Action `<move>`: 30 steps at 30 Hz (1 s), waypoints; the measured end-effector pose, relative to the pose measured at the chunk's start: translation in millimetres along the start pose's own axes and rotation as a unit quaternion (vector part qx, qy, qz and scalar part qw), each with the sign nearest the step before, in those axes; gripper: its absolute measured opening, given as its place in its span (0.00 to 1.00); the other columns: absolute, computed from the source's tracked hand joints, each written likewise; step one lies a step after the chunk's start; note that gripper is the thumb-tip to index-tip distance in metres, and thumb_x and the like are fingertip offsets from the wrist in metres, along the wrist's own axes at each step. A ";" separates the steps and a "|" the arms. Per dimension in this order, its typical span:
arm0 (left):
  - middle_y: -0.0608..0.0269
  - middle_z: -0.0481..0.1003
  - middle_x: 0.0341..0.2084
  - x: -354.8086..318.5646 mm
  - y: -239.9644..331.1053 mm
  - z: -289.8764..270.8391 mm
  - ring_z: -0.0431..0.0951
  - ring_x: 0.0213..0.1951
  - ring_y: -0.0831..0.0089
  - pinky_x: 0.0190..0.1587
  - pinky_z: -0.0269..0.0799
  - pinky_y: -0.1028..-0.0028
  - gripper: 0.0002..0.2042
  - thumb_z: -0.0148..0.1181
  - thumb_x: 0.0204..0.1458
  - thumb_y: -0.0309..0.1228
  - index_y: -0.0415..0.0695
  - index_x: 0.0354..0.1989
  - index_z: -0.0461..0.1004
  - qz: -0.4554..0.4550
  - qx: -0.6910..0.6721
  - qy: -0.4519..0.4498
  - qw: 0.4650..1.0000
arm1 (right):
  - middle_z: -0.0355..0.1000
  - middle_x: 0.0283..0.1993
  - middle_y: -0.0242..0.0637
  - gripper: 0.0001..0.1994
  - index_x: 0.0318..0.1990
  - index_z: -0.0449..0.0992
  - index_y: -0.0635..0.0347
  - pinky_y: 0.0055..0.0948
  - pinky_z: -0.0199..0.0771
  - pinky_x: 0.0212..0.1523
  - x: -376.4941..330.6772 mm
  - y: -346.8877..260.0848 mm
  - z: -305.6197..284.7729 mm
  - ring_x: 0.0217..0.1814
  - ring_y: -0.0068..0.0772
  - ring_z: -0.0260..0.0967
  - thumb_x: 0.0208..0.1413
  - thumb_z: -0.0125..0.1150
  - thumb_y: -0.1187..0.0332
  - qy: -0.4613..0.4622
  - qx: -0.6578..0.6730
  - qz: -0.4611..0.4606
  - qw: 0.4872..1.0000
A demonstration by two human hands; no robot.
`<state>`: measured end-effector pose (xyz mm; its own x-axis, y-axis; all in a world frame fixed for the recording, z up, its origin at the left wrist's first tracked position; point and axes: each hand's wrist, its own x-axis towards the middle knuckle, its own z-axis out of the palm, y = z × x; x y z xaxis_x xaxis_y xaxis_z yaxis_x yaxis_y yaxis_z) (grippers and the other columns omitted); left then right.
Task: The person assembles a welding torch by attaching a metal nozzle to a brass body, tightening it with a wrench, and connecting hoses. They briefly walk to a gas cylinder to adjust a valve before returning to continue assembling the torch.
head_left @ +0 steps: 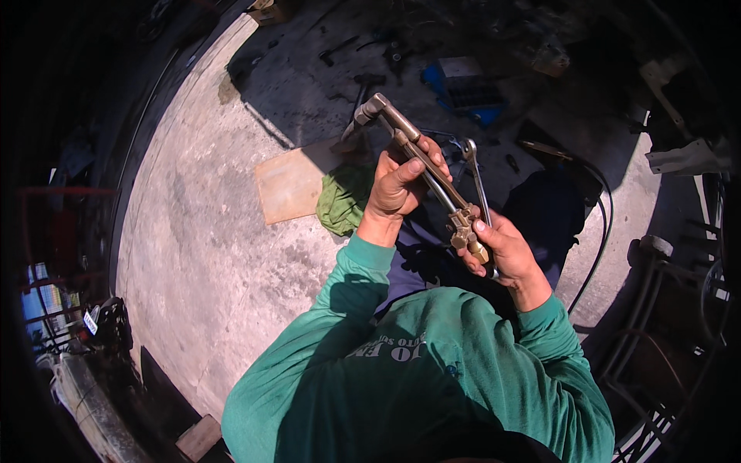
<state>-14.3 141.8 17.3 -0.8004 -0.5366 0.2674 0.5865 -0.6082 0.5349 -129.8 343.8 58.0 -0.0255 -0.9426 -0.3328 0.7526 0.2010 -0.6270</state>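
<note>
My left hand (pixel 405 177) is closed around the tubes of a brass and steel cutting torch (pixel 441 186). The torch lies at a slant before my chest, its angled head and nozzle at the upper left. Lower right, my right hand (pixel 505 251) closes around the torch's brass fitting (pixel 462 225). A long silver combination wrench (pixel 477 176) runs alongside the torch. Its ring end points up and away, and its lower end sits among my right fingers. How far each finger wraps around the wrench or the fitting is partly hidden.
A green cloth (pixel 343 199) lies beside a flat tan board (pixel 289 181) on the concrete floor. Farther off, in shade, are a blue tray (pixel 467 91) and a hammer (pixel 370 80). A black hose (pixel 610 224) curves along the right. Metal frames and parts crowd both sides.
</note>
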 end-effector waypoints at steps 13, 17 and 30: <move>0.65 0.73 0.33 -54.2 -17.0 -17.6 0.77 0.39 0.69 0.32 0.71 0.70 0.26 0.48 0.65 0.58 0.44 0.48 0.73 -0.144 -0.078 0.177 0.970 | 0.76 0.37 0.49 0.15 0.52 0.78 0.64 0.35 0.76 0.38 -18.5 -15.5 -7.7 0.36 0.47 0.77 0.62 0.63 0.66 0.154 -0.632 -0.183 0.737; 0.60 0.76 0.38 -69.5 -24.0 -26.5 0.78 0.49 0.59 0.47 0.78 0.52 0.25 0.45 0.66 0.58 0.46 0.43 0.75 -0.185 -0.131 0.199 0.954 | 0.78 0.34 0.41 0.12 0.47 0.80 0.57 0.40 0.76 0.36 -19.3 -27.7 1.8 0.34 0.47 0.77 0.55 0.65 0.69 0.087 -0.749 -0.190 0.629; 0.62 0.77 0.33 -77.5 -45.3 -11.1 0.80 0.43 0.60 0.48 0.79 0.52 0.22 0.51 0.66 0.54 0.45 0.44 0.75 -0.272 -0.165 0.223 0.921 | 0.76 0.28 0.34 0.07 0.33 0.80 0.55 0.35 0.76 0.34 -7.6 -81.7 49.1 0.34 0.36 0.78 0.46 0.61 0.67 -0.060 -0.934 -0.187 0.297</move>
<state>22.5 204.4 -36.5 -0.8999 -0.2410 -0.3635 0.1774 -0.9637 0.1997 -158.8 321.5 146.4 0.2308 -0.9724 -0.0356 -0.9706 -0.2326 0.0617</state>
